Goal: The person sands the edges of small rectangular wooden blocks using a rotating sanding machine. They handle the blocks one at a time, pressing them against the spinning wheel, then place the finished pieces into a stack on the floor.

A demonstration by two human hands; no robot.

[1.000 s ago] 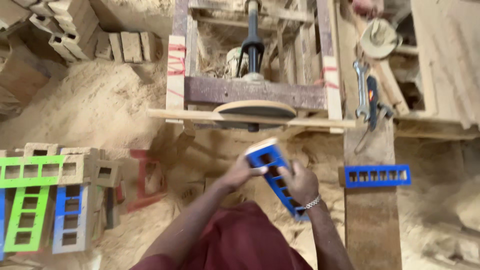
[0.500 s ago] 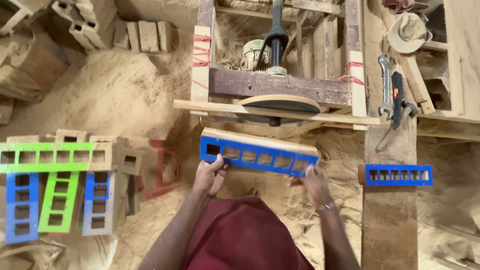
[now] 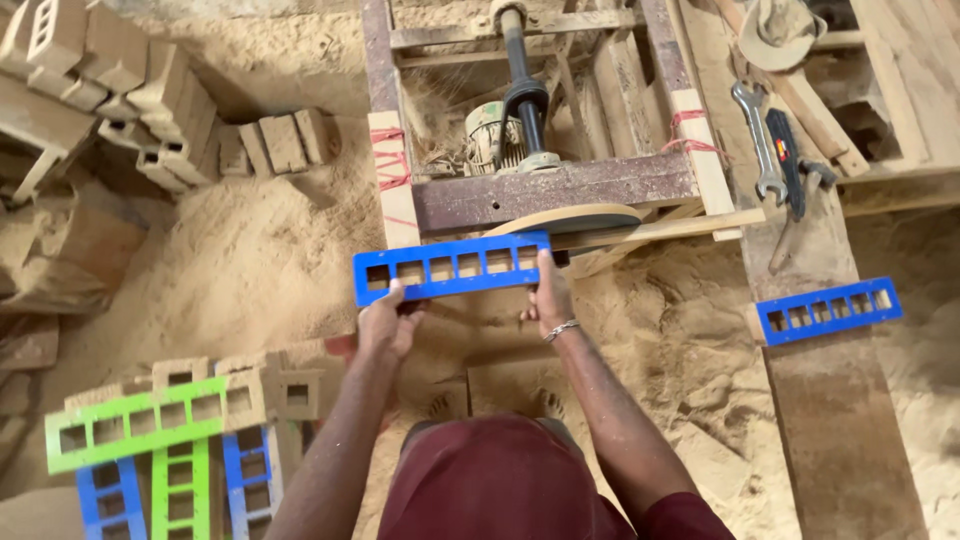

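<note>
Now both hands' fingers (image 3: 392, 312) clasp a long blue slotted wooden strip (image 3: 452, 267) at its ends.

- The slotted strip (image 3: 452, 268) is bright blue.
- A second slotted piece (image 3: 828, 310) is also blue.
- The stacked frames (image 3: 135, 425) are green and blue.
- The sawdust (image 3: 250, 250) is pale tan.
- The shorts (image 3: 495, 480) are dark red.

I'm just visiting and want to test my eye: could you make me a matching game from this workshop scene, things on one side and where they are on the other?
Things:
1. blue slotted block
2. second blue slotted block
3. spanner
4. green slotted block

Places:
A. on the stack at lower left
B. between the left hand and right hand
C. on the plank, lower right
D. on the plank, upper right

Pairs: 1-B, 2-C, 3-D, 4-A
</note>
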